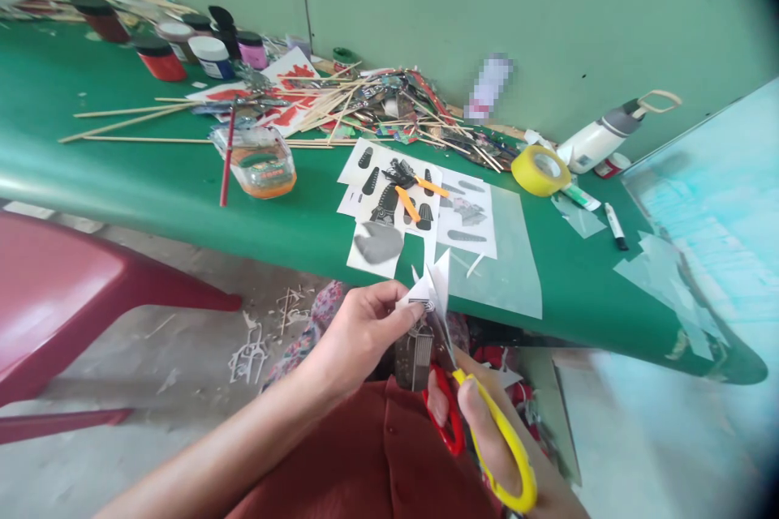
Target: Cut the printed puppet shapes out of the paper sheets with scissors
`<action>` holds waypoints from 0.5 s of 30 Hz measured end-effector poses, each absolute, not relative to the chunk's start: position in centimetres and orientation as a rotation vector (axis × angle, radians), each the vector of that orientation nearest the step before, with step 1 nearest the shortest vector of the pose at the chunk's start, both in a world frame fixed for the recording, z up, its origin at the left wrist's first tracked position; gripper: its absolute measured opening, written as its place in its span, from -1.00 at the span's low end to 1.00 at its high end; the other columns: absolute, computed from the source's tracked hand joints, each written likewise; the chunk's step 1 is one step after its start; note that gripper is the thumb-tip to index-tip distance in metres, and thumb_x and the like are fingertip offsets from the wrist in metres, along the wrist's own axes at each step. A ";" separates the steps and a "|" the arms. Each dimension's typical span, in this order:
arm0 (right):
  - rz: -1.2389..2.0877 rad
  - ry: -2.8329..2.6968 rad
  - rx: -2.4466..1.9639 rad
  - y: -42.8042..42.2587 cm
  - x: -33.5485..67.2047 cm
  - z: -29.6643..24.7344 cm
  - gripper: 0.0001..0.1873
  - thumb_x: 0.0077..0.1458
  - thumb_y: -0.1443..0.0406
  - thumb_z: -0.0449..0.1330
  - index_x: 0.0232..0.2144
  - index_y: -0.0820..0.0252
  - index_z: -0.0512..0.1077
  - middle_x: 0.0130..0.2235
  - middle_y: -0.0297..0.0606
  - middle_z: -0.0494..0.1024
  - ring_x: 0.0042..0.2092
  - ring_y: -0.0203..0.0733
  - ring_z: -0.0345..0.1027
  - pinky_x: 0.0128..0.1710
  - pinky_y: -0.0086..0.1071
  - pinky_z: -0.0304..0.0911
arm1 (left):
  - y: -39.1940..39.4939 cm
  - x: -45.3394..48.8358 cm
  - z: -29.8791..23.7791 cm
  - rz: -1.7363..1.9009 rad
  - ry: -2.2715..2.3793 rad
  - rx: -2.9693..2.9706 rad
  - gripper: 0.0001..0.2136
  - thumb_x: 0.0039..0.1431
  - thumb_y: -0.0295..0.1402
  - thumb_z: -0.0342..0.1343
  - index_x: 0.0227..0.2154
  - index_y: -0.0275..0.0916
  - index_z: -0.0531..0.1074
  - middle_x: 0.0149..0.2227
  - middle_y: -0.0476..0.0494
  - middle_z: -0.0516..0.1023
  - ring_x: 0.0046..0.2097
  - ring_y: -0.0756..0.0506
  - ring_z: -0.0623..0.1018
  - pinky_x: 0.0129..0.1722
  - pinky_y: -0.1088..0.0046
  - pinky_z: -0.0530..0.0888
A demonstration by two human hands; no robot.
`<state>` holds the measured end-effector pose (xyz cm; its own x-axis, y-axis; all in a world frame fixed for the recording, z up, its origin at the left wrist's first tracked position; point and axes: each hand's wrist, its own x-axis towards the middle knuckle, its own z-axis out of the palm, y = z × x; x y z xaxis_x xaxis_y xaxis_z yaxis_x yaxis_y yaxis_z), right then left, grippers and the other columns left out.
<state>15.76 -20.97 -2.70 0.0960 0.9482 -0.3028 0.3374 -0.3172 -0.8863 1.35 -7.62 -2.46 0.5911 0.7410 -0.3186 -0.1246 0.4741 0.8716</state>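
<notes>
My left hand [365, 320] pinches a printed paper piece [415, 357] between thumb and fingers, above my lap. The paper carries a dark grey pattern, and a white corner of it sticks up. Through the loops of a pair of scissors [492, 434], one red and one yellow, go the fingers of my right hand [487, 422]. Its blades are parted, with the paper's white edge between them. Just beyond, on the table, lie printed sheets [380, 247] with black and grey shapes. Small orange-handled scissors [409, 203] rest on those sheets.
The green table [200, 207] bears a plastic tub [259, 166] with orange liquid, a red brush [228, 154], wooden sticks [134, 139] and paint jars [159, 58]. At right are yellow tape [540, 172] and a white bottle [600, 136]. A red chair [91, 284] stands left.
</notes>
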 end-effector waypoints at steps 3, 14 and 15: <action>1.289 -1.138 -1.760 -21.6 15.3 -2.3 -0.48 0.32 -0.12 -0.14 0.05 0.03 0.31 -0.18 -0.21 0.47 -0.20 -0.08 0.40 -0.09 -0.22 0.33 | -8.0 1.7 -2.6 0.623 0.760 0.852 -0.79 0.10 -0.28 0.27 -0.50 -0.29 0.45 -0.55 0.03 0.45 -0.51 0.05 0.38 -0.45 0.52 0.33; 1.198 -1.161 -1.735 -22.4 15.4 -2.3 -0.48 0.33 -0.05 -0.06 0.19 0.01 0.27 0.02 -0.14 0.49 -0.01 -0.03 0.41 0.08 -0.24 0.34 | -8.9 2.1 -2.8 0.637 0.712 0.834 -0.76 0.16 -0.23 0.23 -0.49 -0.29 0.42 -0.59 0.01 0.48 -0.58 0.05 0.42 -0.58 0.56 0.37; 1.131 -1.201 -1.722 -22.5 15.6 -2.8 -0.50 0.34 -0.02 -0.04 0.19 0.01 0.29 0.04 -0.13 0.49 -0.02 -0.03 0.43 0.05 -0.25 0.38 | -8.9 2.2 -2.7 0.645 0.721 0.838 -0.76 0.16 -0.24 0.23 -0.50 -0.29 0.42 -0.59 0.01 0.47 -0.58 0.06 0.42 -0.59 0.57 0.37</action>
